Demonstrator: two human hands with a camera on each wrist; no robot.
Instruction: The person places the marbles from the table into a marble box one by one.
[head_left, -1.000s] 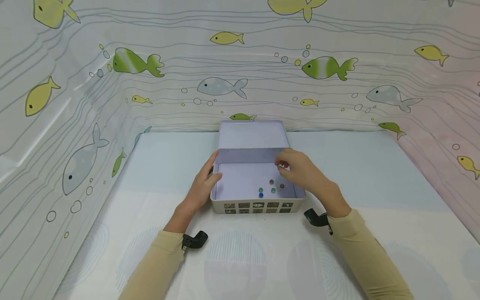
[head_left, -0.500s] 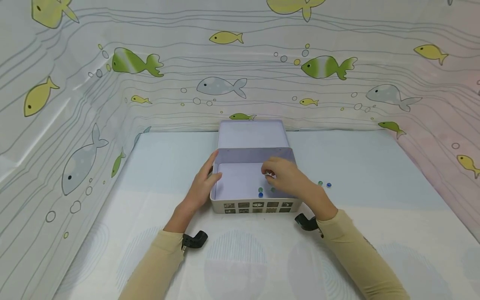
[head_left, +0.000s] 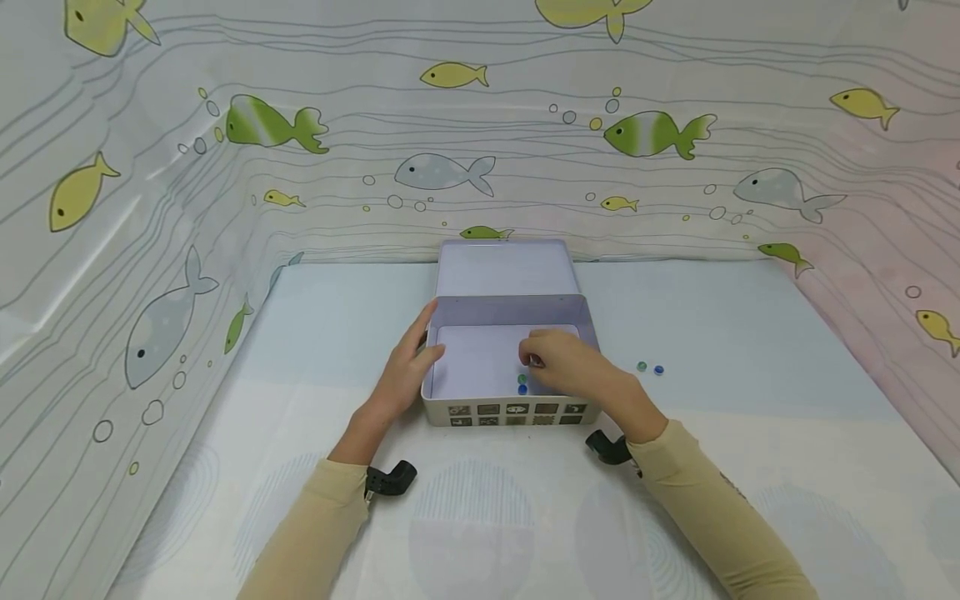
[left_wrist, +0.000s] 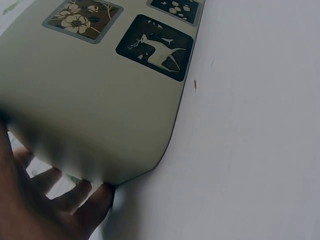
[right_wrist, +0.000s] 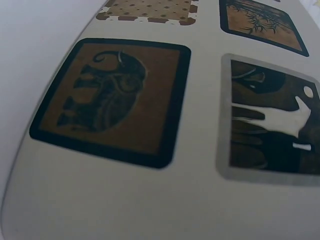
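we see an open tin box (head_left: 512, 410) in the middle of the worktop (head_left: 487, 517), its hinged lid (head_left: 504, 268) standing back behind it. inside lie a green marble (head_left: 522, 379) and a blue marble (head_left: 522, 389), touching or nearly so, near the front wall. our right hand (head_left: 566, 369) reaches into the box just beside them, its grip curled with the fingertips pinched together on something small we cannot make out. our left hand (head_left: 405, 367) has its grip wrapped round the box's left wall, thumb on the rim. the outer walls carry small picture squares: a deer (left_wrist: 155, 46), flowers (left_wrist: 82, 20), an elephant head (right_wrist: 110, 95); no writing is legible. two more marbles (head_left: 650, 367) lie on the worktop right of the box. a fish-patterned curtain (head_left: 480, 133) surrounds everything.
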